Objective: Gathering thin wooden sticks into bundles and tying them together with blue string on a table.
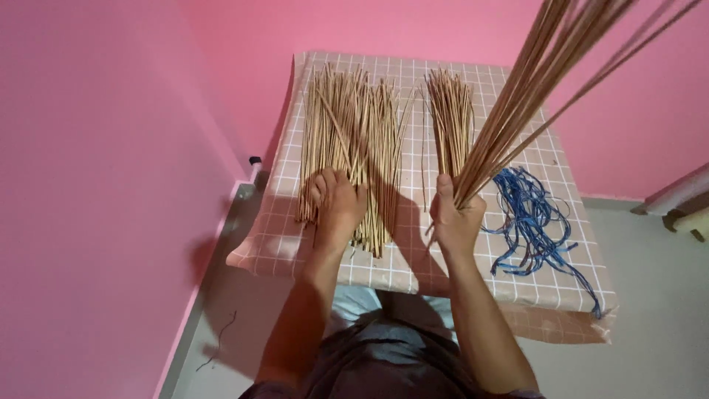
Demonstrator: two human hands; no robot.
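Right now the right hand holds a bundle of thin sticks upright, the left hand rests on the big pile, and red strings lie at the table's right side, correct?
Not quite: in the head view the strings are blue, not red. The right hand does hold the bundle of sticks; the left hand rests on the big pile.

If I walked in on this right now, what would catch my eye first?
Most likely the right hand, closed around a bunch of thin tan sticks that fans up and out of the top right corner. Next, the left hand pressing flat on a big pile of the same sticks spread over the checked table cover. A tangle of blue cords lies at the right, and bright pink walls surround it all.
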